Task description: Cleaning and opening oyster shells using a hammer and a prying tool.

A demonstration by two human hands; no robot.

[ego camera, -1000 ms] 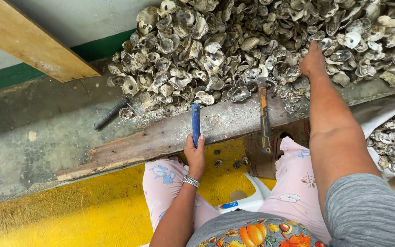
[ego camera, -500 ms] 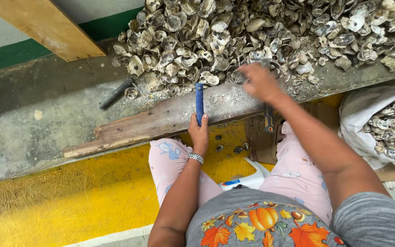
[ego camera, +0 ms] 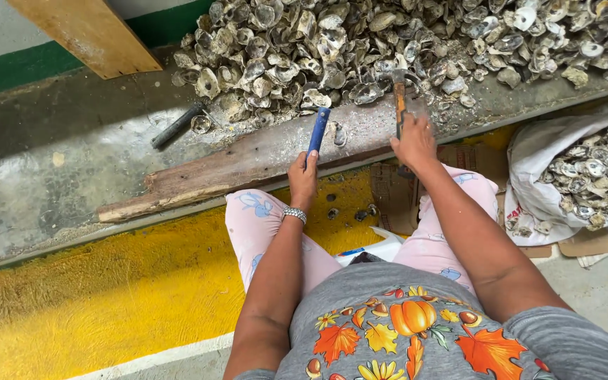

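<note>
Left hand (ego camera: 302,177) grips a blue tool (ego camera: 317,129), its tip on the plank (ego camera: 248,158) near one shell (ego camera: 339,134). Right hand (ego camera: 414,141) clasps a hammer (ego camera: 399,98) at the edge of the shell pile (ego camera: 388,42) on the counter (ego camera: 58,155).

Beyond the fingers (ego camera: 302,163) of both hands, a shell heap (ego camera: 388,49) lies on the worktop (ego camera: 58,162), a plank (ego camera: 248,158) directly under them, a loose tool (ego camera: 176,127) to their left and a sack of shells (ego camera: 585,176) to their right.
</note>
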